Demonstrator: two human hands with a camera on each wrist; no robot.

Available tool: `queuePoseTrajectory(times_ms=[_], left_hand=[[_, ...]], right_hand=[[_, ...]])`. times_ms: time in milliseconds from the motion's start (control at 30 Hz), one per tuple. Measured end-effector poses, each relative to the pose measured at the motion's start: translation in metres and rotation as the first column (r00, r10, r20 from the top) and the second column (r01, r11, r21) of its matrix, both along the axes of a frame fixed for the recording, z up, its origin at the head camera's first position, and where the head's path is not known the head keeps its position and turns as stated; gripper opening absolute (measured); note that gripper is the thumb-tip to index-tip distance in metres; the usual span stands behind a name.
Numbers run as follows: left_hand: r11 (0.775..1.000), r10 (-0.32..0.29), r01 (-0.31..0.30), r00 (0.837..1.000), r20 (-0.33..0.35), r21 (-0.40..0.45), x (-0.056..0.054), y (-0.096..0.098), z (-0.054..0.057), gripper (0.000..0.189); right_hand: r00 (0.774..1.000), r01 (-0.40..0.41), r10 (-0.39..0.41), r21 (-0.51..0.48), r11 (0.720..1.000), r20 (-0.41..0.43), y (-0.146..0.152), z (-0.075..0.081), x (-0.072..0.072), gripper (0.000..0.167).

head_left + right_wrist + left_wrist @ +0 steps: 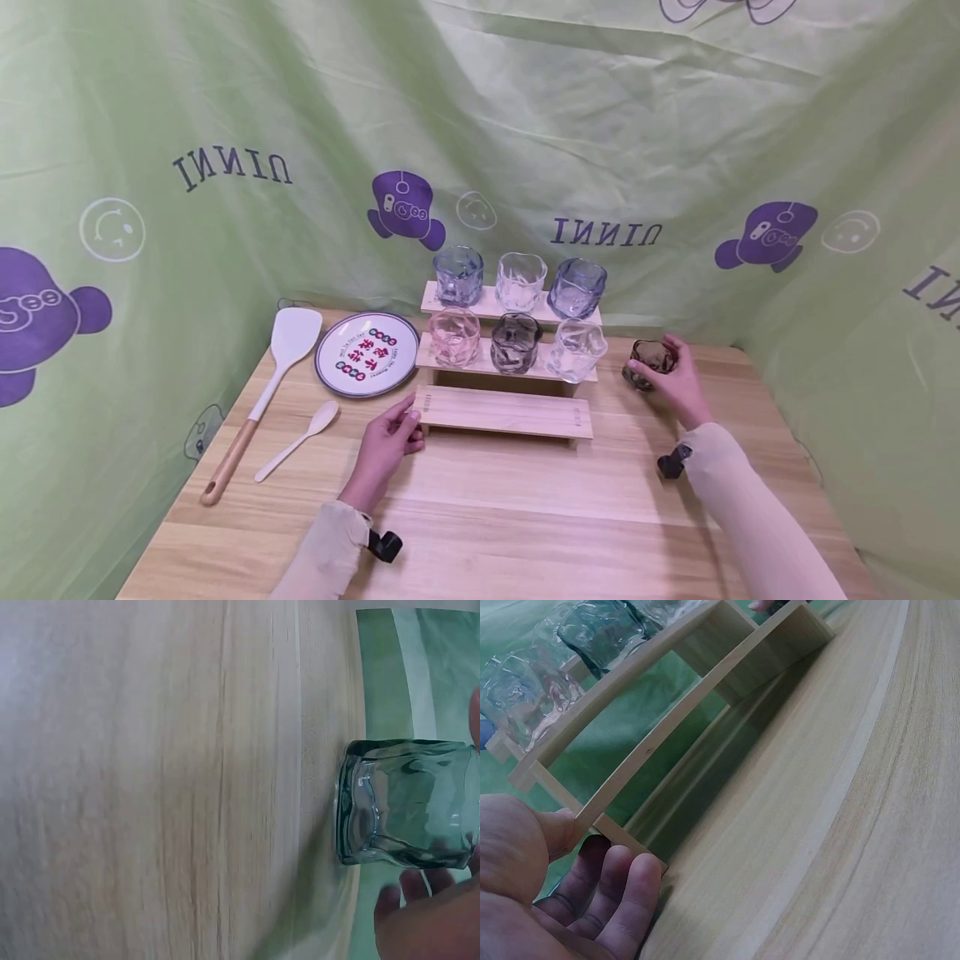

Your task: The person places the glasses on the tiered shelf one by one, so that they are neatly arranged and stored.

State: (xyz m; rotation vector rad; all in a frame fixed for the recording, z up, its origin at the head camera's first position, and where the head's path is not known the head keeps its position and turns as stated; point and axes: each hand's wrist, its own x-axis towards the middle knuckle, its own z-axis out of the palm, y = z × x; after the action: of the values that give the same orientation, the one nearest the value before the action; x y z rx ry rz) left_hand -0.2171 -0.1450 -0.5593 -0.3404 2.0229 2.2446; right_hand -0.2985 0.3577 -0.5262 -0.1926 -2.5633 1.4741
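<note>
A three-step wooden rack (504,412) stands in the middle of the table. My left hand (386,442) grips the left end of its lowest step, and in the left wrist view the thumb (556,831) lies at the step's corner with the fingers curled by the side support. To the right of the rack, my right hand (678,383) holds a dark brown glass (651,357) between thumb and fingers. The right wrist view shows this glass (409,804) from the side, see-through and wavy-walled. Its open end is partly cut off by the frame.
Three glasses, including a clear one (521,282), line the top step. A pink glass (454,337), a dark grey glass (515,343) and a clear glass (577,350) fill the middle step. Left lie a plate (405,354), a white spatula (295,335) and a spoon (322,417). Green curtain (315,217) surrounds the table.
</note>
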Motion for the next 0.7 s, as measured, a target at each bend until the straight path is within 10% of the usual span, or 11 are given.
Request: queuePoseTrajectory(times_ms=[700], left_hand=[[1.0, 0.003, -0.003, 1.0, -0.018, 0.004, 0.0, -0.001, -0.002, 0.045]], right_hand=[[1.0, -0.001, 0.003, -0.172, 0.985, 0.013, -0.011, -0.015, 0.003, 0.101]])
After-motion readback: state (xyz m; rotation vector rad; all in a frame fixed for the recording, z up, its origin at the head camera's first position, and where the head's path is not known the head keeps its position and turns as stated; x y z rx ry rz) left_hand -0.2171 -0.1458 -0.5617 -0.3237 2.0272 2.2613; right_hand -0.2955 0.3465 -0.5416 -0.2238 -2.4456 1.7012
